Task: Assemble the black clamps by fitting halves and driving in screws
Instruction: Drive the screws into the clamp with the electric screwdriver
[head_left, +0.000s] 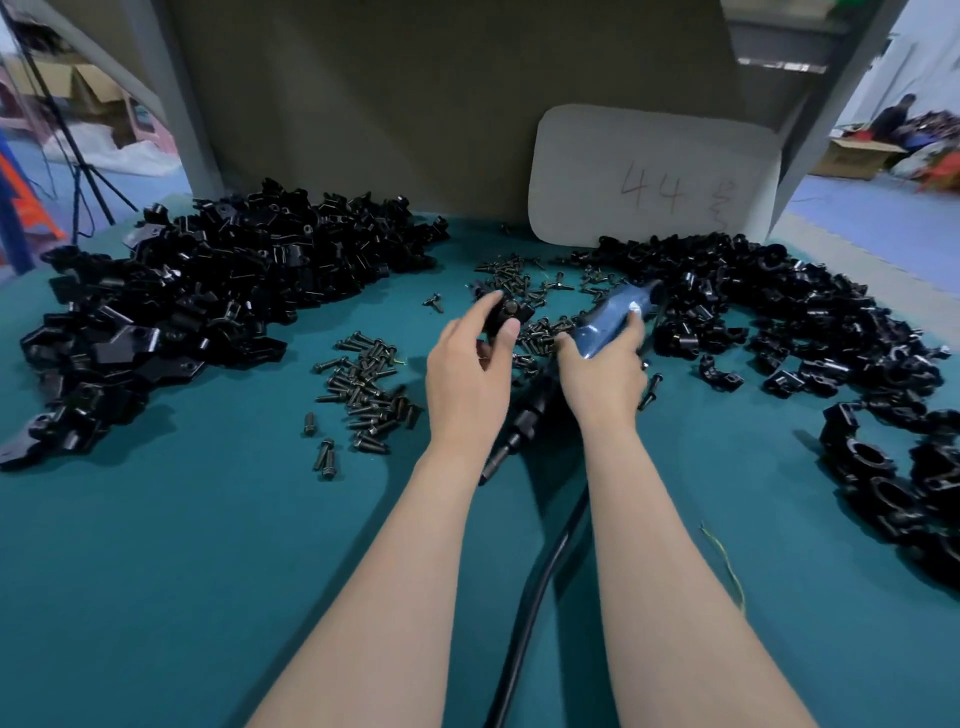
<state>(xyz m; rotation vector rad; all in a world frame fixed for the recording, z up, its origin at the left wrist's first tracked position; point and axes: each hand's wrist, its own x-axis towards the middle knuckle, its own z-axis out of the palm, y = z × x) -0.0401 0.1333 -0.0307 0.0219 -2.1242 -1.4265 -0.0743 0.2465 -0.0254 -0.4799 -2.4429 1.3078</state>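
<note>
My left hand (470, 369) pinches a black clamp (506, 312) with a screw in it, held above the green table (182, 545) at the centre. Beside it, my right hand (605, 376) grips a blue powered screwdriver (615, 312), its tip pointing away to the right, blurred. A black hose (524, 597) runs from the tool toward me between my forearms. Loose black screws (363, 384) lie left of my left hand, and more screws (519, 280) lie beyond both hands.
A big heap of black clamp halves (208, 296) fills the left of the table; another heap (753, 312) spreads along the right, with assembled clamps (893, 483) at the near right. A white card (649, 176) marked 44 leans on the back panel.
</note>
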